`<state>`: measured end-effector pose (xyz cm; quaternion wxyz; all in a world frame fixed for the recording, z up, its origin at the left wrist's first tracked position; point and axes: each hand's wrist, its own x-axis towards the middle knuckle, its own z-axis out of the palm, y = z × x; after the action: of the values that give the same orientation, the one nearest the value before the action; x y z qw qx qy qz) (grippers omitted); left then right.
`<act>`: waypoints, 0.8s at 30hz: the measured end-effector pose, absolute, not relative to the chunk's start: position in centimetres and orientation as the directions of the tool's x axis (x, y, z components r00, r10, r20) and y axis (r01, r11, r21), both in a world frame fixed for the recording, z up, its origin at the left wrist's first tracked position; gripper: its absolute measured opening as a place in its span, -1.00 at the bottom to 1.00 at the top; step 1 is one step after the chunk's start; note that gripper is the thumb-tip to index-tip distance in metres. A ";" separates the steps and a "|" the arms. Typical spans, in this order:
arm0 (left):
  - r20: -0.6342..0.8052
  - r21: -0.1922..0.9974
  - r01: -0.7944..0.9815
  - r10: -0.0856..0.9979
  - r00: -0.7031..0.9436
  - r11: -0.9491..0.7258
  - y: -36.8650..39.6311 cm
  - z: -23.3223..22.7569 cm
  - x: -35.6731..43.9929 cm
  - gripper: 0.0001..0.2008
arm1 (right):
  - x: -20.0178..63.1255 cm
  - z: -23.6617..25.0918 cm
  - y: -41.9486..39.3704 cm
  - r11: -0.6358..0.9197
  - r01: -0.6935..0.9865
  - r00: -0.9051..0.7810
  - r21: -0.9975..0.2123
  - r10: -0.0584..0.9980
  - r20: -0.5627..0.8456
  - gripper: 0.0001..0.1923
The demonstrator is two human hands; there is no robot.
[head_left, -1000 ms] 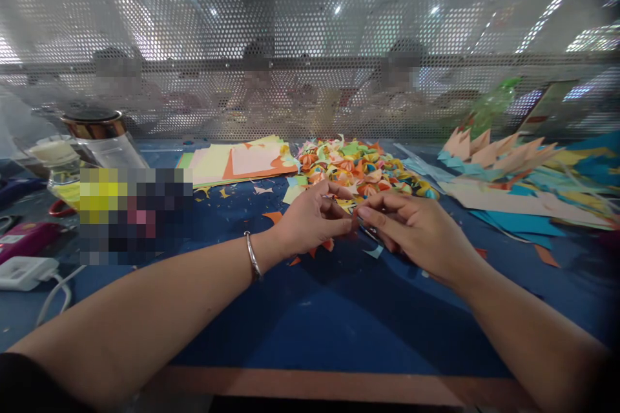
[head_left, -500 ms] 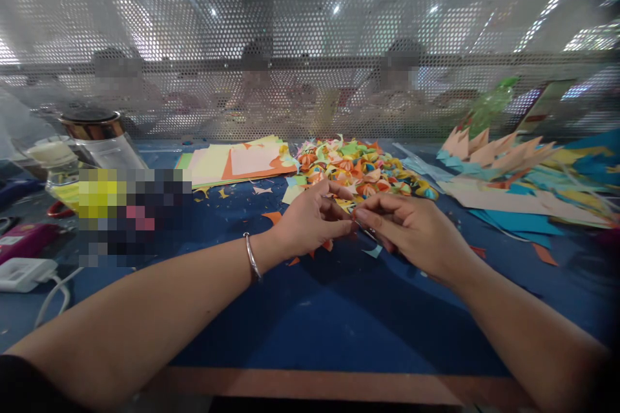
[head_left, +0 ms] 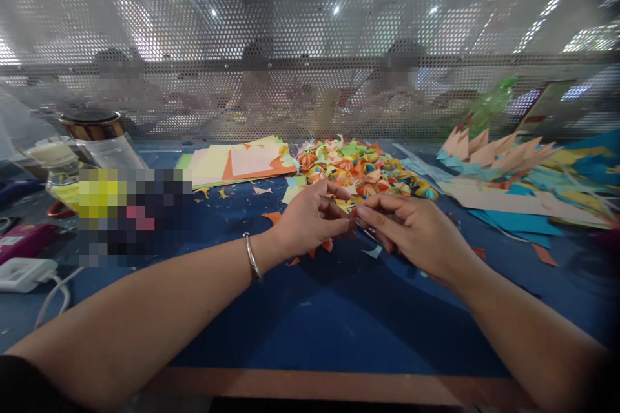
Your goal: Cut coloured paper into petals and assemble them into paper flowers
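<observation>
- The person's left hand [head_left: 310,222] and right hand [head_left: 411,232] meet fingertip to fingertip above a dark blue work table [head_left: 310,316], thumbs and forefingers pressed together on a small piece between them; it is too hidden by the fingers to identify.
- A thin silver bangle [head_left: 252,257] circles the left wrist, back from the pinching fingers.
- Just beyond the fingertips lies a heap of small folded paper pieces in orange, yellow and green [head_left: 361,168].
- Orange and pale blue paper scraps [head_left: 329,245] lie on the table right under the fingers.
- Beyond the left hand's fingers, a flat stack of pastel paper sheets in pink, yellow and orange [head_left: 237,161] rests beside the heap.
- Out past the right hand, well apart from the fingers, spread peach and turquoise cut paper sheets with pointed edges [head_left: 504,164].
- Far off to the left-hand side stand a clear glass jar with a gold lid [head_left: 97,135] and a white charger with its cable [head_left: 24,271].
- A perforated metal screen [head_left: 310,45] closes the far edge of the table.
</observation>
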<state>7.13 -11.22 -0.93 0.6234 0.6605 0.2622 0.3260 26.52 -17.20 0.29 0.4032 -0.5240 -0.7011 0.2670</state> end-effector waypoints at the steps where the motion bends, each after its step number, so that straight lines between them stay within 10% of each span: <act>1: 0.098 0.995 -0.053 0.758 0.645 -0.083 -11.3 -0.9 7.1 -0.59 | 26.5 0.3 -17.2 0.310 0.523 -0.129 -0.794 0.950 0.285 -0.55; 24: 0.089 0.993 0.003 0.768 0.634 -0.118 -11.5 -0.9 7.1 -0.57 | 26.5 0.2 -17.1 0.312 0.543 -0.141 -0.780 0.949 0.281 -0.57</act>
<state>7.13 -11.53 -0.88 0.5998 0.6761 0.2853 0.3189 26.47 -17.13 0.25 0.3909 -0.5260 -0.7092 0.2599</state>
